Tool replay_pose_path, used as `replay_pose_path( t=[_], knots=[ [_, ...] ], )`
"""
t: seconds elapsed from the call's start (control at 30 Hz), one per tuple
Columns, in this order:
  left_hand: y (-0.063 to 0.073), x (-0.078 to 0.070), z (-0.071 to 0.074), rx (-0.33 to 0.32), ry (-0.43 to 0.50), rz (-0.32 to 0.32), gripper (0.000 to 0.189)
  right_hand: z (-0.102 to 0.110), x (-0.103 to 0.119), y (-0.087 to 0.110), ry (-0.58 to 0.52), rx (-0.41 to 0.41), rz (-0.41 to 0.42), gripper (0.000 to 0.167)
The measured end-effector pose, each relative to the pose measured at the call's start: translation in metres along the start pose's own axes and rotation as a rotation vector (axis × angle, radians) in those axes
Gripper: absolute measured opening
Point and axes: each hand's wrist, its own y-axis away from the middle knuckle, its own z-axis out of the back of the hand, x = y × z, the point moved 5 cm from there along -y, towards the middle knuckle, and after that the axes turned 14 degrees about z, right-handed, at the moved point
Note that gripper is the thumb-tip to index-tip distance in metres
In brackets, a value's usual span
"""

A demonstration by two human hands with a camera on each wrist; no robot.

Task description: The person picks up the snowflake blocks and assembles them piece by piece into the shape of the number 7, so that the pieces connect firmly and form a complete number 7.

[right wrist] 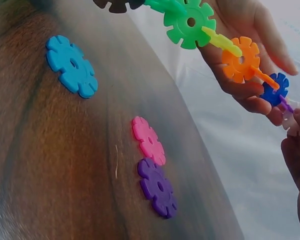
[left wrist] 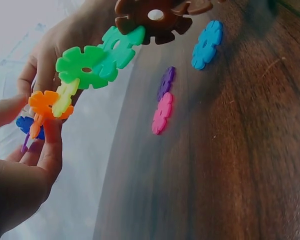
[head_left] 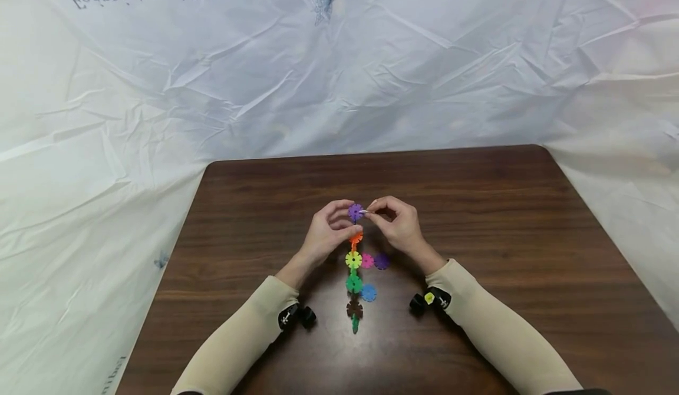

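A chain of interlocking plastic snowflake discs stretches toward me, with an orange disc [right wrist: 241, 59], a yellow disc [head_left: 353, 259], a green disc [right wrist: 190, 23] and a brown disc [left wrist: 155, 17] among its links. My left hand [head_left: 325, 233] holds the far part of this chain, fingers curled about the orange and blue links. At the far end, a purple disc [head_left: 355, 211] shows between my hands. My right hand [head_left: 400, 224] pinches a whitish disc [right wrist: 291, 125] against the purple one; fingers partly cover it, so how far they are slotted together is unclear.
Under and beside the chain, a pink disc [right wrist: 149, 141], a dark purple disc [right wrist: 158, 187] and a light blue disc [right wrist: 71, 66] lie loose on the brown wooden table [head_left: 239, 206]. A white sheet [head_left: 371, 59] hangs behind the table's far edge.
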Motion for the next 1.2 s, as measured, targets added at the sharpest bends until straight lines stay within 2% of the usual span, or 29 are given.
replay_pose_path(
  t=[0.23, 0.5, 0.77, 0.9, 1.1, 1.2],
  knots=[
    [0.001, 0.001, 0.002, -0.009, -0.013, 0.002, 0.043, 0.0, 0.0, 0.002, 0.019, 0.036, -0.022, 0.012],
    [0.001, 0.001, 0.005, -0.026, -0.017, 0.002, 0.043, 0.002, -0.03, 0.02, 0.035, 0.1, -0.082, 0.021],
    [0.0, 0.002, 0.01, -0.041, -0.027, 0.012, 0.046, 0.008, -0.035, 0.032, 0.068, 0.171, -0.139, 0.022],
    [0.0, 0.001, 0.012, -0.043, -0.031, 0.024, 0.046, 0.007, -0.036, 0.037, 0.118, 0.254, -0.159, 0.024],
    [0.002, 0.001, 0.014, -0.044, -0.031, 0.017, 0.045, 0.004, -0.037, 0.049, 0.187, 0.476, -0.195, 0.03],
    [0.002, 0.001, 0.014, -0.041, -0.018, 0.005, 0.044, 0.004, -0.037, 0.056, 0.203, 0.557, -0.197, 0.031]
  ],
)
